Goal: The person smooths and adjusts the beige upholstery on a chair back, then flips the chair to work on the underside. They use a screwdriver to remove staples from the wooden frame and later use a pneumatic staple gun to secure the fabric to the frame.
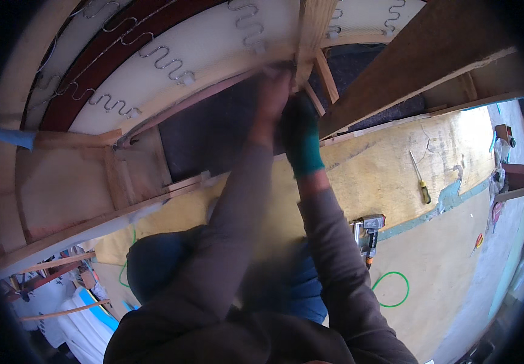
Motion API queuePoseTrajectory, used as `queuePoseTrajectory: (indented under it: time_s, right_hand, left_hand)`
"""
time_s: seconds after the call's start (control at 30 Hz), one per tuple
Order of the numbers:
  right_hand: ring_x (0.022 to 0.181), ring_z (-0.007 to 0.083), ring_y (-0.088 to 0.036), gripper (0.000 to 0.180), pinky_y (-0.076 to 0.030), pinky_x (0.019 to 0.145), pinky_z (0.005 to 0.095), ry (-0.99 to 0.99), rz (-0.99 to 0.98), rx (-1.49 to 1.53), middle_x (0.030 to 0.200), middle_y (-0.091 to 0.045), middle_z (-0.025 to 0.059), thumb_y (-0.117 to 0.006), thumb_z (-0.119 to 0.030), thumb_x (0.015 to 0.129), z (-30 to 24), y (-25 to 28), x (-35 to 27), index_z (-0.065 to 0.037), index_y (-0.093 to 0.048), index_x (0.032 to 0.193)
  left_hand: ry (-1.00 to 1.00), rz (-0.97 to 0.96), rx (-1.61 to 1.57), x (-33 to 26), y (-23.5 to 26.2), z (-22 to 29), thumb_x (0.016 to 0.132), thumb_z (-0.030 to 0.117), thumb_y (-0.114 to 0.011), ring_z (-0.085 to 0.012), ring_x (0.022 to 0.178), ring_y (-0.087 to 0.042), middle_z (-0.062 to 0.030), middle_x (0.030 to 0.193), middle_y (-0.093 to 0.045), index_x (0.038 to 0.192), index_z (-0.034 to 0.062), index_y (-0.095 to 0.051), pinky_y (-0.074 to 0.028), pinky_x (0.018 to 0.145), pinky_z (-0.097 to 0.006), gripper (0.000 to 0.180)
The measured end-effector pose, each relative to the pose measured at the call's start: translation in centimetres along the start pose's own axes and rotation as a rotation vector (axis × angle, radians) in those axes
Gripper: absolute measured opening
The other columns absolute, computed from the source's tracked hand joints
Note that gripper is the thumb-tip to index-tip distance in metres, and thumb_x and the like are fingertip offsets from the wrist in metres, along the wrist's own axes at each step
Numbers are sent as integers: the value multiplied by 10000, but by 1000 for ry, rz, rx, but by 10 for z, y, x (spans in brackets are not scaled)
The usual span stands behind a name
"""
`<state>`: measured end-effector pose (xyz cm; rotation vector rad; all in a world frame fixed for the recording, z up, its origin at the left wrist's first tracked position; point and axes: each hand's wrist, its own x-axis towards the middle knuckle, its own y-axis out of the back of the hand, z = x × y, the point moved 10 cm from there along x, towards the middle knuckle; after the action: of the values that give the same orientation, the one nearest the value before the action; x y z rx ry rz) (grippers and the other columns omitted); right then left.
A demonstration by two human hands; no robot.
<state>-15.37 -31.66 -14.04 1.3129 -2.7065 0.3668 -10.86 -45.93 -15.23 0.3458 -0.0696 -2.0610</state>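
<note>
- Both your arms, in grey-brown sleeves, rise from the lower edge to the upper centre of the frame.
- Your bare left hand presses on the pale wooden rail of the upturned sofa frame; motion blur hides the fingers, so I cannot tell whether they are closed or spread.
- Your right hand, in one dark green knitted glove, sits just beside the left hand, touching the same joint where an upright wooden strut meets the rail. Its grip is also unclear.
- Zigzag steel springs: at least five visible, running across white padding in the upper left and top.
- One broad brown wooden beam crosses the upper right, blocking part of the frame's interior.
- One yellow-handled screwdriver lies on the yellow board floor, right of centre, well apart from your hands.
- One pneumatic staple gun rests near your right elbow, with one green air hose looped below it.
- One red-handled tool lies at far right, too small to identify.
</note>
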Motion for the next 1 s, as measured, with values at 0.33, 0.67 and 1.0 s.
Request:
queuePoseTrajectory:
  time_s: [0.33, 0.67, 1.0]
  right_hand:
    - [1053, 191, -651, 359, -517, 948, 332, -361, 66, 571, 1168, -727, 74, -540, -253, 1119, 68, -3, 97, 1, -707, 1310]
    - [1043, 166, -657, 362, -520, 942, 324, -318, 106, 396, 1157, -742, 73, -580, -280, 1107, 73, -8, 102, 7, -740, 1258]
    - [945, 140, -651, 314, -527, 873, 319, -310, 170, 405, 1047, -741, 49, -590, -252, 1102, 45, -7, 85, 6, -765, 1132]
  left_hand:
    - [-298, -86, -12, 26, 1, -34, 1134, 234, -513, -141, 724, -467, 38, 812, -469, 1072, 141, -693, -437, 663, -335, 212]
    - [-59, 0, 144, 1, 12, -23, 1127, 325, -545, -79, 742, -519, 54, 812, -604, 1044, 51, -751, -437, 654, -348, 352]
    - [-514, 104, 473, -56, 24, 71, 1053, 325, -616, -479, 1029, -697, -263, 994, -727, 1103, 29, -743, -535, 902, -541, 325]
